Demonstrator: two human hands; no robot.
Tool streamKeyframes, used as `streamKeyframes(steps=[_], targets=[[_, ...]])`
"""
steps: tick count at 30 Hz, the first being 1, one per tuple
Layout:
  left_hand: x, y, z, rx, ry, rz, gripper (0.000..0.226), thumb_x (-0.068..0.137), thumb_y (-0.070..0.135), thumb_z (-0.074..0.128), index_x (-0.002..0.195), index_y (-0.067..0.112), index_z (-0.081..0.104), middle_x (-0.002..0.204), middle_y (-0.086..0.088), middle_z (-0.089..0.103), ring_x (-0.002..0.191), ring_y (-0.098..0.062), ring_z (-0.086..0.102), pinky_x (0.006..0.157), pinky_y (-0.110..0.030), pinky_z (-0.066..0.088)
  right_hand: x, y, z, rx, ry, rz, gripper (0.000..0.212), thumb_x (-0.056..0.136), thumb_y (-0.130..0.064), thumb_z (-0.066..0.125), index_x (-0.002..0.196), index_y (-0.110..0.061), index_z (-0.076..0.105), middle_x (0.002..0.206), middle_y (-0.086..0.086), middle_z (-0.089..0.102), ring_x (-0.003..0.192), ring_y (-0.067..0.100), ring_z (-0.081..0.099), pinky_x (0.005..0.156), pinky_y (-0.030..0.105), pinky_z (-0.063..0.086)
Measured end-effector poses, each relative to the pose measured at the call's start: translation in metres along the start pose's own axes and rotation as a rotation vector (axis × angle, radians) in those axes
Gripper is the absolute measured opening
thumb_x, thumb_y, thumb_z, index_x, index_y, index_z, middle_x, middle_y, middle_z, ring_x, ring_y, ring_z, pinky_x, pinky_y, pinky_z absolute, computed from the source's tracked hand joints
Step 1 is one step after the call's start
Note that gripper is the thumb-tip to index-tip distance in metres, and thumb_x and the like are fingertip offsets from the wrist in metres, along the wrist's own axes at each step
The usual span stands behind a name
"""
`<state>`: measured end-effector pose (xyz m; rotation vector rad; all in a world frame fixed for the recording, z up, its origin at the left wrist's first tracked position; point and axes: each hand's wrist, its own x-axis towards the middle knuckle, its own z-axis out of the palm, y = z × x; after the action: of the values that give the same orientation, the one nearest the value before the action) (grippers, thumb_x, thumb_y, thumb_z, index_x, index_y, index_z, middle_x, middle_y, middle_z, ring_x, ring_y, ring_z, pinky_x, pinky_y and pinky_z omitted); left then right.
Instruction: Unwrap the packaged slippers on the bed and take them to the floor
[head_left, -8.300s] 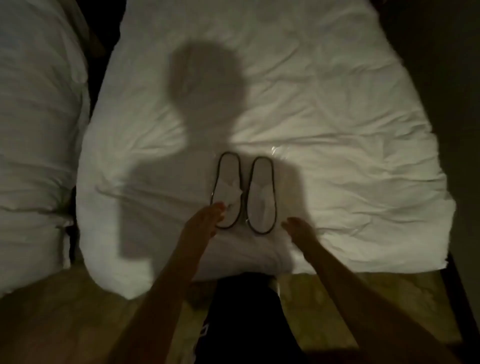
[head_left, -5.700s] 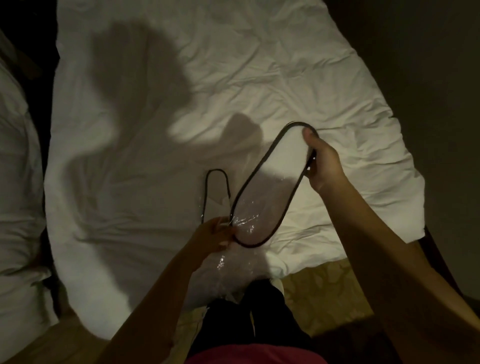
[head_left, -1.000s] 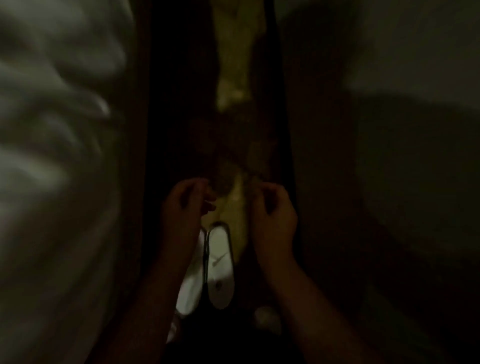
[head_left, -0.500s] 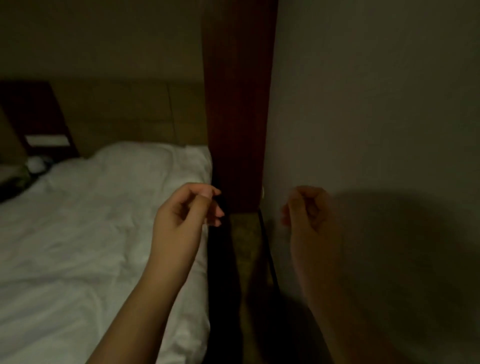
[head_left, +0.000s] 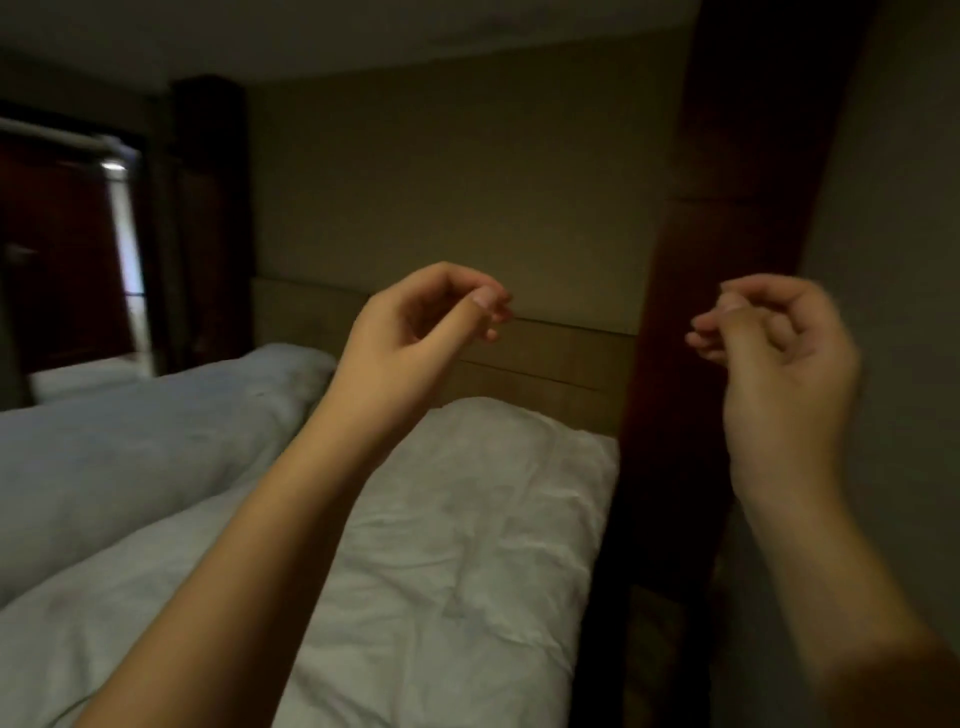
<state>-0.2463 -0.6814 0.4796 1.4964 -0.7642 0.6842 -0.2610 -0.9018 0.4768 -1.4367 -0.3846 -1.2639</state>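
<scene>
The slippers and their wrapping are out of view. My left hand (head_left: 421, 332) is raised in the air over the white bed (head_left: 457, 561), its fingers loosely curled with thumb and fingertips touching, and nothing is in it. My right hand (head_left: 779, 353) is raised at the same height further right, in front of a dark wooden post (head_left: 727, 260), and is curled the same way with nothing in it.
A second white bed (head_left: 130, 436) lies to the left. A beige headboard and wall (head_left: 467, 208) stand behind. The narrow floor gap (head_left: 654, 649) runs between bed and right wall (head_left: 893, 260). A dark doorway or mirror (head_left: 67, 249) is at the far left.
One second ago the view looked down at the unwrapped slippers on the floor between my hands. The view has since tilted up to the bed and wall, and both empty hands have risen.
</scene>
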Motion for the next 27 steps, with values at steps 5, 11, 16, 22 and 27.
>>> streamKeyframes(steps=[5, 11, 16, 22, 27], targets=[[-0.043, 0.02, -0.113, 0.1, 0.182, -0.053, 0.014, 0.09, 0.019, 0.056, 0.089, 0.015, 0.069, 0.078, 0.001, 0.071, 0.076, -0.013, 0.067, 0.075, -0.026, 0.055, -0.065, -0.018, 0.089, 0.062, -0.166, 0.038, 0.007, 0.087, -0.024, 0.059, 0.09, -0.031, 0.059, 0.079, -0.009, 0.065, 0.078, 0.006, 0.067, 0.074, 0.022, 0.055], [-0.093, 0.018, -0.271, 0.284, 0.254, -0.09, 0.013, 0.092, 0.014, 0.055, 0.095, 0.01, 0.067, 0.084, -0.004, 0.07, 0.079, -0.013, 0.068, 0.076, -0.023, 0.053, -0.163, -0.051, 0.243, 0.183, -0.302, 0.124, 0.005, 0.088, -0.018, 0.06, 0.091, -0.022, 0.06, 0.083, -0.005, 0.065, 0.08, 0.011, 0.066, 0.072, 0.021, 0.055], [-0.136, 0.018, -0.43, 0.455, 0.318, -0.193, 0.014, 0.089, 0.025, 0.057, 0.094, 0.018, 0.069, 0.083, 0.0, 0.073, 0.081, -0.011, 0.07, 0.074, -0.02, 0.054, -0.264, -0.083, 0.4, 0.347, -0.408, 0.23, 0.007, 0.088, -0.014, 0.062, 0.088, -0.021, 0.061, 0.081, -0.001, 0.066, 0.078, 0.015, 0.066, 0.071, 0.025, 0.055], [-0.163, 0.01, -0.564, 0.516, 0.415, -0.326, 0.014, 0.091, 0.024, 0.056, 0.091, 0.022, 0.07, 0.078, 0.0, 0.07, 0.071, -0.011, 0.067, 0.068, -0.018, 0.053, -0.336, -0.106, 0.52, 0.418, -0.48, 0.334, 0.013, 0.088, -0.02, 0.06, 0.083, -0.033, 0.059, 0.075, -0.01, 0.066, 0.075, 0.009, 0.067, 0.073, 0.026, 0.055], [-0.172, -0.033, -0.62, 0.503, 0.436, -0.382, 0.018, 0.093, 0.018, 0.054, 0.097, 0.007, 0.068, 0.078, -0.002, 0.067, 0.07, -0.012, 0.065, 0.068, -0.018, 0.053, -0.369, -0.082, 0.581, 0.406, -0.527, 0.383, 0.013, 0.087, -0.023, 0.059, 0.081, -0.035, 0.06, 0.07, -0.012, 0.068, 0.074, 0.008, 0.068, 0.072, 0.025, 0.055]])
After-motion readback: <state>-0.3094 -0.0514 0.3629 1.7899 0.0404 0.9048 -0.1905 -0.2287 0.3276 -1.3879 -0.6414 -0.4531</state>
